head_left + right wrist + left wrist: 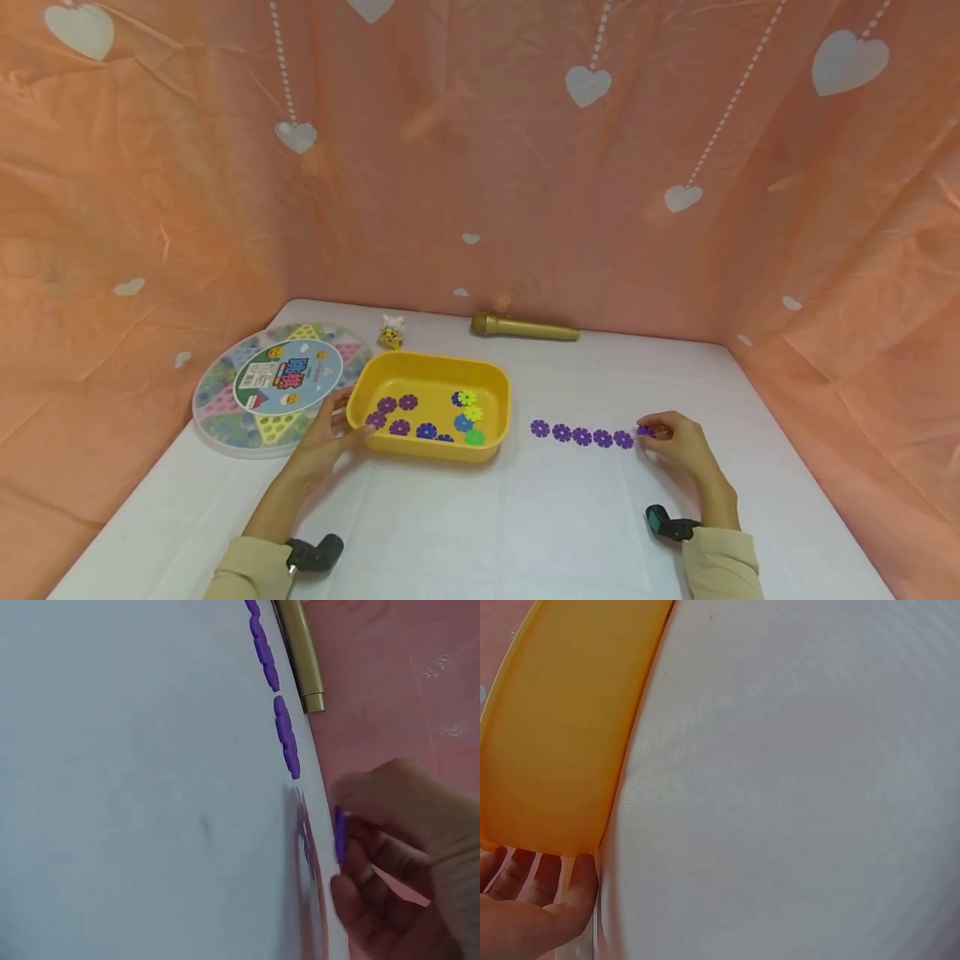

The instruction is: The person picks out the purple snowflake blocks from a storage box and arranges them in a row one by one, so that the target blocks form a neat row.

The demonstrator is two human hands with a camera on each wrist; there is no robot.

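Your left hand, relaxed against the yellow rectangular plastic tray, likely steadies it, while your right hand pinches a purple notched plastic disc, likely for control, beside a matching row.

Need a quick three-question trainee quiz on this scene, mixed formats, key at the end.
1. How many purple snowflake discs lie in the row on the white tabletop, not counting any held?
2. True or false: the right grip pinches a yellow disc.
3. Relative to the yellow tray, the gold microphone lies: a) inside it; b) beyond it, near the far edge; c) underneath it.

Key
1. Five.
2. False; the pinched disc is purple.
3. b
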